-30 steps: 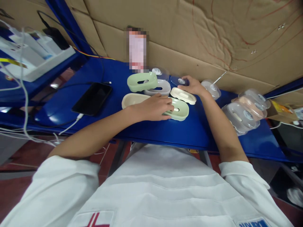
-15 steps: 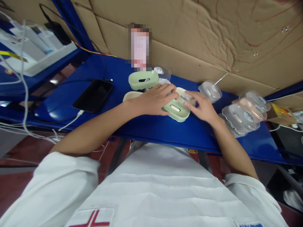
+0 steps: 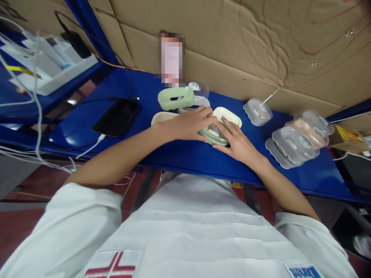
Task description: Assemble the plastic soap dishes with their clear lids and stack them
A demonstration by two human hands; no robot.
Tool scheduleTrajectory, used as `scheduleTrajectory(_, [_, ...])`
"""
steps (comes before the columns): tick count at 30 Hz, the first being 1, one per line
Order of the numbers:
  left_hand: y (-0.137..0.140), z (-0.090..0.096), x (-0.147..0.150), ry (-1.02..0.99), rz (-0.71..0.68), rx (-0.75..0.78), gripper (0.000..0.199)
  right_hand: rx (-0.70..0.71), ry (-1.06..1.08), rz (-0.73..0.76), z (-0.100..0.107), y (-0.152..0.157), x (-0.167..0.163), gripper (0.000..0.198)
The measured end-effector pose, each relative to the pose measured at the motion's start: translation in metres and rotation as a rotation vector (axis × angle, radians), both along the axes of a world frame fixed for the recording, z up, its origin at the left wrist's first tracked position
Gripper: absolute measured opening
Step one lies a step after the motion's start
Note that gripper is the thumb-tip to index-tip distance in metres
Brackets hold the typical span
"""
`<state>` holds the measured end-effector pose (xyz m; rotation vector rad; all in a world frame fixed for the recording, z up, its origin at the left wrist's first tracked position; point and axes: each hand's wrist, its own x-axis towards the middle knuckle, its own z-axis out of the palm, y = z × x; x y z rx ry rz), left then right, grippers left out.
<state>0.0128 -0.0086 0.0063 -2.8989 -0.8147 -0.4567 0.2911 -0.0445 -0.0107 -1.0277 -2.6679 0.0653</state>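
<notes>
A light green soap box [image 3: 213,139] with a pale bar in its middle sits on the blue table. Over it lies a clear lid with a round sticker, partly hidden by my fingers. My left hand [image 3: 191,124] curls round the left side of this box. On its right side, my right hand [image 3: 239,143] grips the lid and edge, thumb toward the front. Just behind is a cream tray [image 3: 228,116]. Another cream piece [image 3: 162,117] is partly covered by my left hand. A green soap dish [image 3: 176,99] with a slot rests farther back, beside clear lids [image 3: 199,90].
To the right stands a stack of clear-lidded soap boxes [image 3: 295,144], with one single lidded box [image 3: 257,112] nearer the cardboard wall [image 3: 211,65]. A black phone [image 3: 116,117] with a white cable lies left. White power strips [image 3: 49,58] and cords fill the far left.
My right hand has come left and down with the clear lid, which now covers the green soap box. My left hand has stayed almost in place.
</notes>
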Motion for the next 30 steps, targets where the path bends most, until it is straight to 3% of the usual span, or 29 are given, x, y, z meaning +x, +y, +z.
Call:
scheduleTrajectory(5, [-0.001,0.001,0.000,-0.028,0.000,-0.046,0.055,-0.009,-0.006,0.013,-0.004,-0.001,0.002,0.102])
scheduleTrajectory(11, [-0.003,0.003,-0.002,-0.018,0.023,-0.078,0.052,0.040,0.028,-0.002,-0.013,0.004,0.002,0.087])
scheduleTrajectory(15, [-0.002,-0.002,0.000,-0.120,0.020,-0.013,0.055,0.077,0.077,-0.012,-0.005,0.016,0.011,0.078])
scheduleTrajectory(19, [-0.003,-0.008,0.006,-0.193,0.003,0.034,0.063,0.185,0.133,-0.253,0.013,0.030,0.026,0.074])
scheduleTrajectory(24, [-0.004,-0.018,0.012,-0.079,-0.063,-0.071,0.073,0.341,0.137,-0.677,0.022,0.053,0.048,0.074])
scheduleTrajectory(30, [-0.003,-0.024,0.017,0.026,-0.060,-0.143,0.076,0.306,0.047,-0.867,0.012,0.074,0.058,0.065])
